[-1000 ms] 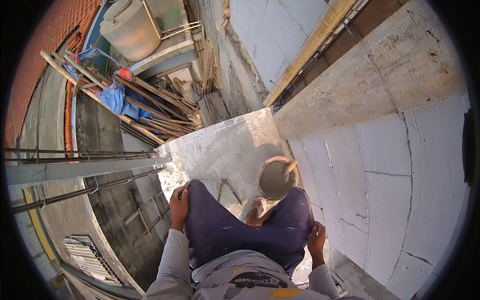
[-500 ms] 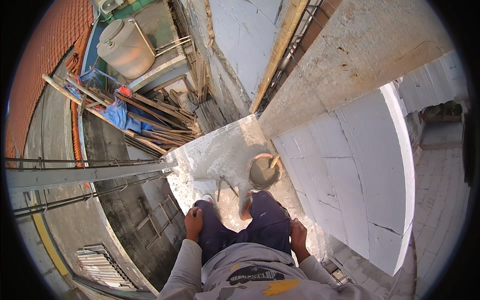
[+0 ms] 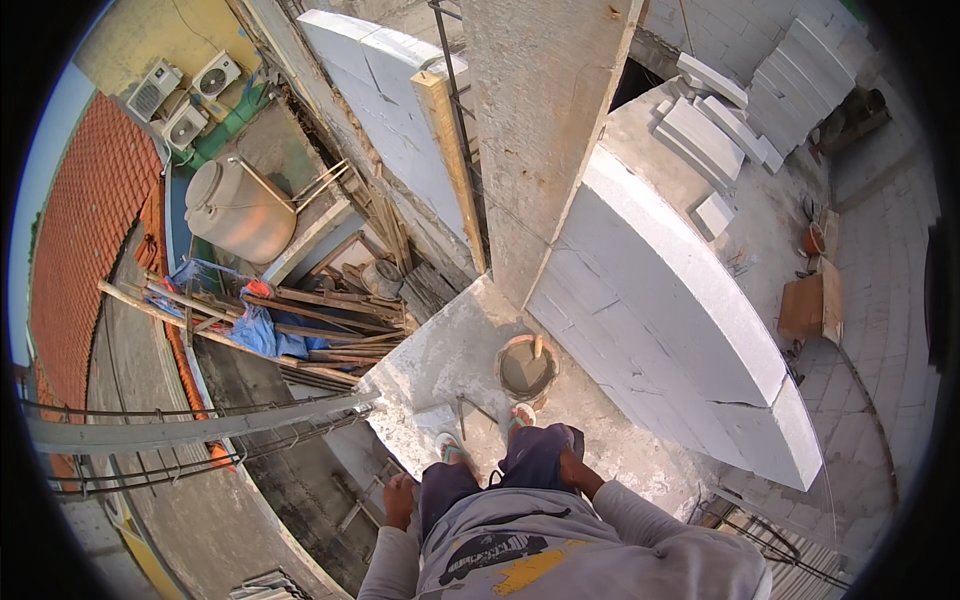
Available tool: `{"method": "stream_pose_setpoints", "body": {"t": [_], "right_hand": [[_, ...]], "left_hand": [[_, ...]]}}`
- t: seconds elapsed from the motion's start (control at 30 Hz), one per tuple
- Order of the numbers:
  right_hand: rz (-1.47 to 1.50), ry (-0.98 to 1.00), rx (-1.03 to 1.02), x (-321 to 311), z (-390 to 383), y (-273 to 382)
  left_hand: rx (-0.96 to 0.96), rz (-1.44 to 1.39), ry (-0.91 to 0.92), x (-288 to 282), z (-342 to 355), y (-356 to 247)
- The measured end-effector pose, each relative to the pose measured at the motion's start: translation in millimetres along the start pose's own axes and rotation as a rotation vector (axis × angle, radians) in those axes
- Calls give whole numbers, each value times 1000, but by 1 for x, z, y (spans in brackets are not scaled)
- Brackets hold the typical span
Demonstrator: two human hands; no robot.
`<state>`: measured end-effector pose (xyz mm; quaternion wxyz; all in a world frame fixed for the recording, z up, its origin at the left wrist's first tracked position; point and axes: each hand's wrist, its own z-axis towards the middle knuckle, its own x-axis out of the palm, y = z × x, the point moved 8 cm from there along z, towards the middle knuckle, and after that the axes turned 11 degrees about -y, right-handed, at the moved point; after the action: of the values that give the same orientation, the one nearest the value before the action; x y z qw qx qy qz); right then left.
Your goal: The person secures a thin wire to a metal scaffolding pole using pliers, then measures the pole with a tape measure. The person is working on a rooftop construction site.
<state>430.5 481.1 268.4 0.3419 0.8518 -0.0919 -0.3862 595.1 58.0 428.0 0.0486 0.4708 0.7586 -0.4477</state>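
While the left hand (image 3: 398, 500) and right hand (image 3: 575, 470) hang by dark-purple cloth trousers (image 3: 532, 456), I can't tell their fingers' spread.

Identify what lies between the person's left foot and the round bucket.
In the head view, a thin, dark V-shaped tool lies between the left foot and the bucket.

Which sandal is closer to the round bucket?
The right sandal, just below the bucket in the picture; the left sandal sits farther away, lower and to the left.
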Motion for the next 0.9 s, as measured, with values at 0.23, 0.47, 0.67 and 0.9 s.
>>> {"method": "stream_pose_setpoints", "body": {"t": [0.23,0.47,0.67,0.9], "right_hand": [[-354,103,-233,-9,56,72],[-302,92,-186,-21,72,73],[-257,108,-169,-16,59,60],[-230,113,-164,-26,51,51]], "left_hand": [[143,4,-37,-14,-3,-34],[285,223,-26,-38,-17,-54],[380,503,72,-38,-16,-47],[668,363,118,-7,-28,-63]]}}
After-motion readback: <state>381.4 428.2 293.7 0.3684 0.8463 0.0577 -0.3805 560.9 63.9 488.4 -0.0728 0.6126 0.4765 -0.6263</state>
